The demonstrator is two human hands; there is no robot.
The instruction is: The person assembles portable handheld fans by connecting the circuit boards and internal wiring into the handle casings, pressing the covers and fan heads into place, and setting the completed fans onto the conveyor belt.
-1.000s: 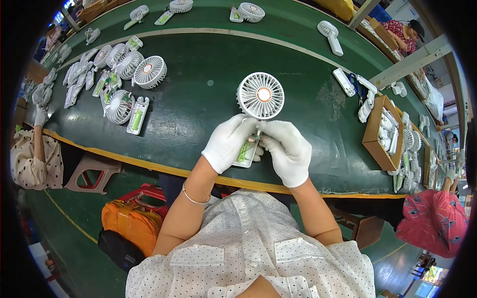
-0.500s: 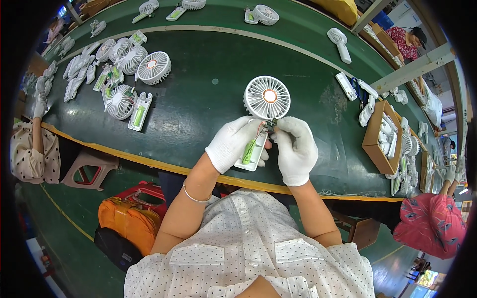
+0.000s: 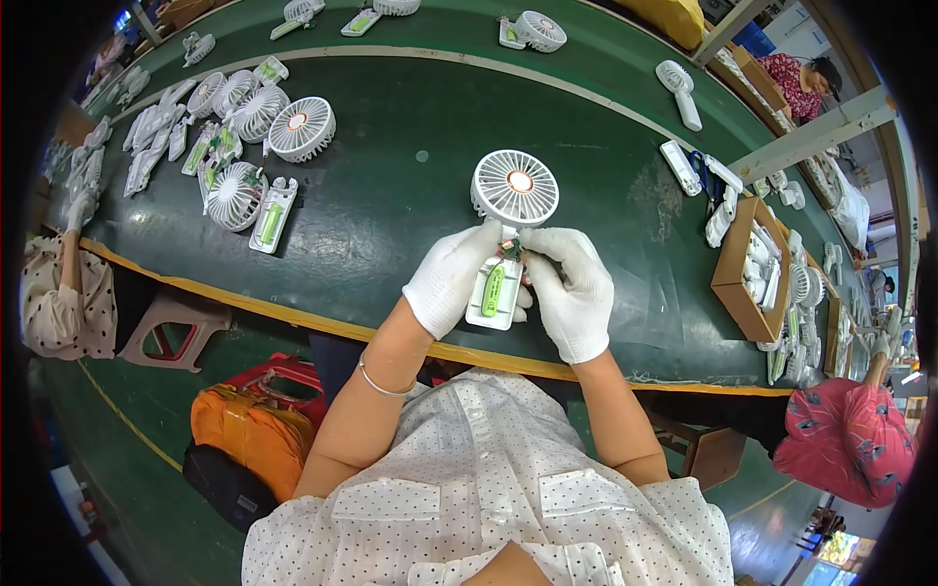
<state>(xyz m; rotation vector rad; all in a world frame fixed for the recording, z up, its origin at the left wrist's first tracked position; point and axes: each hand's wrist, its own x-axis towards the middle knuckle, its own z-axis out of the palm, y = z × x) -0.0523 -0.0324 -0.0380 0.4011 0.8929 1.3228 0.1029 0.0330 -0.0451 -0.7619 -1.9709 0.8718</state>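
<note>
A white handheld fan (image 3: 515,188) is between my gloved hands, its round head pointing away from me. Its handle half (image 3: 479,314) lies face up, with a green battery (image 3: 494,291) inside. A small green circuit board (image 3: 509,249) with thin wires sits at the handle's top, just below the fan head. My left hand (image 3: 451,278) grips the handle from the left, thumb near the board. From the right, my right hand (image 3: 575,291) pinches at the board and the handle's upper edge; some of its fingertips are hidden behind the handle.
Several fans and opened handles (image 3: 234,197) lie in a cluster at left. A cardboard box (image 3: 733,283) of white parts stands at right, near dark-handled scissors (image 3: 697,168). Beyond runs a green belt (image 3: 445,31) carrying fans. People sit on both sides.
The fan head has shifted slightly left, and the handle now lines up straight below it. The board has moved left onto the handle's top. Fans on the far belt have moved right.
</note>
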